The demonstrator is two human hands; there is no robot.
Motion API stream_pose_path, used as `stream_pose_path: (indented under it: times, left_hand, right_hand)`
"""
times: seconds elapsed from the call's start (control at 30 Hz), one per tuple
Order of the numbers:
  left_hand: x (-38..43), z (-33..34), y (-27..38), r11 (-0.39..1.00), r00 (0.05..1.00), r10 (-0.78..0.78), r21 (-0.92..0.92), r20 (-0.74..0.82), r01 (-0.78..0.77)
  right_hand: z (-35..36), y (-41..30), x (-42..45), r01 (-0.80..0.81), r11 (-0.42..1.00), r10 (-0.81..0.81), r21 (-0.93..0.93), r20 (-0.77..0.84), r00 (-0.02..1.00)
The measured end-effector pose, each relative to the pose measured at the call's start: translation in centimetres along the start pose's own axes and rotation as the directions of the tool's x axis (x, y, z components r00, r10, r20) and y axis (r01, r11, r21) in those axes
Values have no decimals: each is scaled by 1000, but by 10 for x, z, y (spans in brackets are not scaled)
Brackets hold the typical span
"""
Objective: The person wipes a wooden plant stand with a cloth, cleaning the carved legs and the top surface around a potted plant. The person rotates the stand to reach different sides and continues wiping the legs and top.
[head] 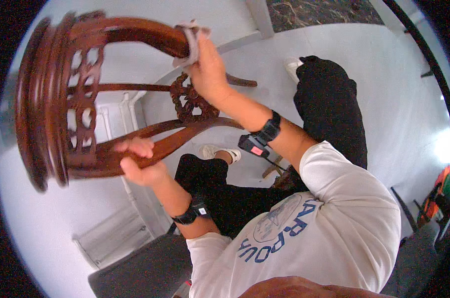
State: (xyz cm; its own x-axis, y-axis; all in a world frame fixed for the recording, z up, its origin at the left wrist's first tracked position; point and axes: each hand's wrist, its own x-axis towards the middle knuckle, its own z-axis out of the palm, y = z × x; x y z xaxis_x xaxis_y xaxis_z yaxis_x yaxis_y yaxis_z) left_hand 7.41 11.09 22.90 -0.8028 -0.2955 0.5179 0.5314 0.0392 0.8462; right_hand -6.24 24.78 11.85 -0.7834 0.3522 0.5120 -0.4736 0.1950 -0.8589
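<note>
A dark, glossy carved wooden stand (55, 100) with curved legs and an openwork apron is tilted on its side before me. My left hand (143, 164) grips one of its curved legs near the carved apron, thumb on the near side. A pale, crumpled cloth (192, 41) wraps around another curved leg, and my right hand (210, 70) presses it there. Between the legs, a carved wooden stretcher piece (195, 100) shows behind my right hand. The cloth and the left fingers are slightly blurred.
White pipes (130, 108) run along the wall at the left. A dark grey padded surface (143, 266) lies at the bottom left. A dark marbled panel (321, 13) is at the top. Orange and green items (443, 193) are at the far right, and a wooden piece (273, 169) shows near my legs.
</note>
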Motion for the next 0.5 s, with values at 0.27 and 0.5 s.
stream_pose_path:
  times: [0.27, 0.5]
  left_hand:
    - [10, 11, 15, 999, 998, 10, 42, -66, -7]
    - [15, 30, 26, 998, 996, 55, 35, -68, -53]
  right_hand:
    - [7, 116, -83, -356, 920, 382, -163, 168, 909]
    - [-7, 188, -125, -399, 915, 402, -52, 167, 900]
